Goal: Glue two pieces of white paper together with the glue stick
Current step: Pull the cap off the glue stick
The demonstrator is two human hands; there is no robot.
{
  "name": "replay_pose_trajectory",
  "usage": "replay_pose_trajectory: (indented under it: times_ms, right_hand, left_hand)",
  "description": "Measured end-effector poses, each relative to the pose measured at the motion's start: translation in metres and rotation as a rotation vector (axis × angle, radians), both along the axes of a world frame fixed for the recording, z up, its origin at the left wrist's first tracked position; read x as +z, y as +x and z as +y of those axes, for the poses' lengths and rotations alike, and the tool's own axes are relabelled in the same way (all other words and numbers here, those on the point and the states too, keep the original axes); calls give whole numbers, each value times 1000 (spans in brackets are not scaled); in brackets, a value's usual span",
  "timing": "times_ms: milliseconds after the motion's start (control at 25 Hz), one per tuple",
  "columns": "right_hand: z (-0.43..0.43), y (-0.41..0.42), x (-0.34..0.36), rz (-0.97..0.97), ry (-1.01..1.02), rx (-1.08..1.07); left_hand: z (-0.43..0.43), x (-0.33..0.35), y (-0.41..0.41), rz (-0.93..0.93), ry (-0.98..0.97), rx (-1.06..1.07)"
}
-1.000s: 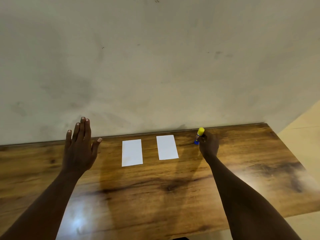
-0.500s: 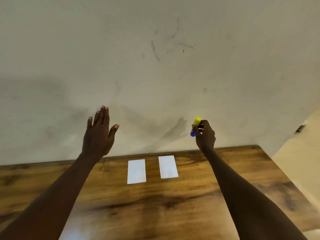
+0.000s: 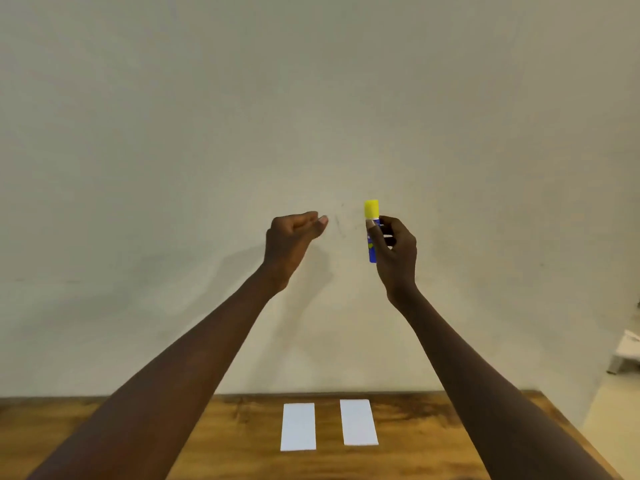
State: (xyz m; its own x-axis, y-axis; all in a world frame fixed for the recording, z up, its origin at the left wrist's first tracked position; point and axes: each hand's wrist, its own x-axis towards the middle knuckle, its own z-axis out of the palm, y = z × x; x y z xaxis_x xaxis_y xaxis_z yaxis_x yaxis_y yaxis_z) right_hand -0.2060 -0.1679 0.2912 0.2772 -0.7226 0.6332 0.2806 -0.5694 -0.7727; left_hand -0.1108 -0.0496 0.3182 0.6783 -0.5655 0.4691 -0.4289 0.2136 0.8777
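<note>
Right hand (image 3: 394, 251), centre-right of frame: fingers wrapped around the glue stick (image 3: 372, 233), held upright in front of the wall (image 3: 311, 98); yellow cap (image 3: 371, 209) on, above the blue body. Left hand (image 3: 291, 242), centre of frame: fingers curled loosely, holding nothing, apart from the stick. Two white paper pieces (image 3: 298, 426) (image 3: 358, 422) lie side by side, not touching, on the wooden table (image 3: 225, 438) at bottom centre.

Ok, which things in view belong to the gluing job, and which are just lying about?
Part of the job:
- glue stick, yellow cap on, held upright in the right hand
- left paper piece
- right paper piece
- left hand, empty, beside the cap

Lying about:
- white object on the floor, far right
</note>
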Motion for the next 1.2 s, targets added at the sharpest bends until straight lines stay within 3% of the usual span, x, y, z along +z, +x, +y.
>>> replay_pose_trajectory:
  times_ms: [240, 440, 600, 960, 1200]
  right_hand:
    - [59, 0, 62, -109, -61, 123]
    - [88, -8, 79, -116, -144, 159]
    - [98, -15, 87, -76, -164, 191]
    - [103, -15, 89, -23, -168, 248]
    - [102, -13, 88, -21, -137, 249]
  left_hand:
    - [19, 67, -45, 96, -175, -41]
    - [38, 88, -60, 187, -259, 27]
    - [48, 97, -63, 279, -311, -56]
    - [59, 101, -53, 222, -155, -182]
    - [57, 96, -46, 276, -220, -243]
